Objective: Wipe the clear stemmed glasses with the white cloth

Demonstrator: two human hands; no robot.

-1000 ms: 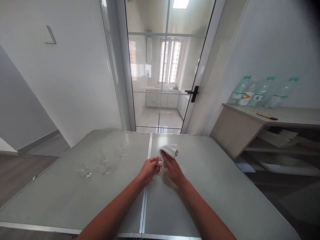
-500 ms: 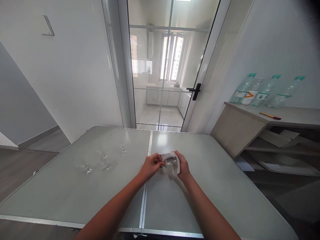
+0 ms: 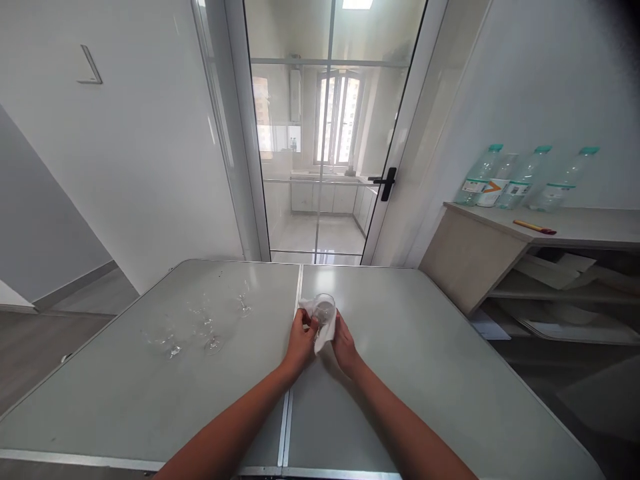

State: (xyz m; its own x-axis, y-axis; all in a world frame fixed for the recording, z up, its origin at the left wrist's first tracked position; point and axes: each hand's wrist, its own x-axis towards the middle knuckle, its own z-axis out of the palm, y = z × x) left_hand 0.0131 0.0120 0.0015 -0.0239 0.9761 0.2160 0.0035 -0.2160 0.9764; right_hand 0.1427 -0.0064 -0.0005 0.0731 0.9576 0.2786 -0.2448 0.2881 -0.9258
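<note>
Between my hands, above the table's middle seam, is a small clear glass [image 3: 325, 306], its round rim facing up and away from me. A white cloth [image 3: 326, 335] wraps its right and lower side and sticks out at the left. My left hand [image 3: 302, 339] is closed at the glass's lower left, thumb and fingers pinching; its stem, if it has one, is hidden. On the other side my right hand [image 3: 345, 343] presses the cloth against the glass with its fingers curled. Several clear stemmed glasses [image 3: 244, 304] stand on the left half of the table.
The grey table [image 3: 390, 407] has a metal edge and a centre seam. At the right stands a wooden shelf unit [image 3: 480, 247] bearing several plastic bottles [image 3: 520, 180] and a yellow-and-red stick-like item [image 3: 534, 227]. A glass door [image 3: 320, 227] with a black handle is behind the table.
Both hands have shifted slightly left with the glass and cloth. The glass has turned from lying sideways to rim up, and the cloth now hangs down in front. The view has tilted a little.
</note>
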